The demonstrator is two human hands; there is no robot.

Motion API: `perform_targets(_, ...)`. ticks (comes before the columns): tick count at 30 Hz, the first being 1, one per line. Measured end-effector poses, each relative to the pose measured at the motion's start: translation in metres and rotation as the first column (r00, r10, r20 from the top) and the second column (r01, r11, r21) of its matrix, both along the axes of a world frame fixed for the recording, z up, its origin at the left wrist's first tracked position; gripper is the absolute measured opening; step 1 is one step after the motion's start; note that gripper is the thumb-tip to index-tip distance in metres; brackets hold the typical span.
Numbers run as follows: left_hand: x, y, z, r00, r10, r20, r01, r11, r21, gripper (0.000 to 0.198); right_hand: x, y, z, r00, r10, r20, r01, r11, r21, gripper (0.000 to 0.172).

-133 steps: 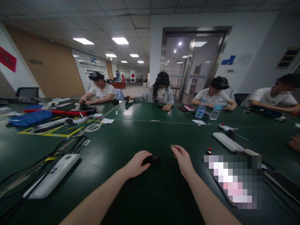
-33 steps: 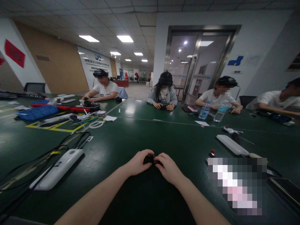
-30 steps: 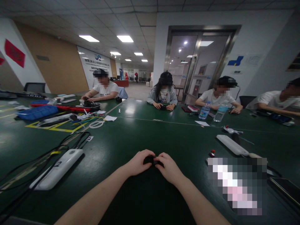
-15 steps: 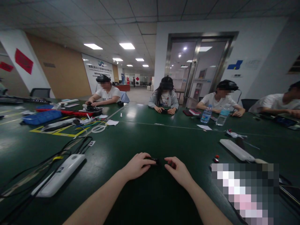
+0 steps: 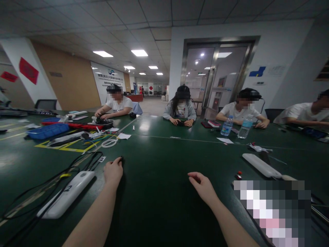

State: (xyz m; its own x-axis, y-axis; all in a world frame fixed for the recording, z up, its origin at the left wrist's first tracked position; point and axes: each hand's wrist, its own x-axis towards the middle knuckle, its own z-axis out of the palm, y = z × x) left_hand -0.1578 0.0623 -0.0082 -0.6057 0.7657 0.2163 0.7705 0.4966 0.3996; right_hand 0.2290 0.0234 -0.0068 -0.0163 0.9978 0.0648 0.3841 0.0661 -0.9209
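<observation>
In the head view, a small dark object appears to be pinched at the fingertips of the left hand, though it is partly hidden. The right hand is held open, with nothing seen in it, well apart on the green table. A white power strip lies near the left hand. Farther off, a bowl holding dark items is seen beyond a blue plastic basket, whose contents are too small to tell.

Two bare hands are showing over one green table, and four co-workers are sitting at it. Two water bottles are standing there, and two white power strips are lying there.
</observation>
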Motion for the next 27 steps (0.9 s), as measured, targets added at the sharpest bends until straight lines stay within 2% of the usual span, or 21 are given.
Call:
perform_targets(7, 0.001, 0.0, -0.003, 0.998, 0.067, -0.015, -0.066, 0.997, 0.046, 0.043, 0.006, 0.002, 0.001, 0.992, -0.093, 0.081, 0.096, 0.994, -0.046, 0.02)
perform_targets(13, -0.001, 0.004, -0.007, 0.995, 0.099, 0.006, -0.099, 0.993, 0.071, 0.041, 0.003, 0.001, 0.009, 0.974, -0.028, 0.224, 0.049, 0.995, -0.09, 0.026)
perform_targets(18, -0.005, 0.004, -0.007, 0.996, 0.08, 0.024, -0.082, 0.994, 0.079, 0.04, 0.001, -0.002, 0.014, 0.968, -0.007, 0.251, 0.037, 0.993, -0.115, 0.026)
perform_targets(27, -0.005, 0.003, -0.003, 0.995, 0.074, 0.061, -0.076, 0.997, 0.031, 0.042, 0.002, 0.0, 0.011, 0.964, 0.012, 0.266, 0.018, 0.993, -0.112, 0.026)
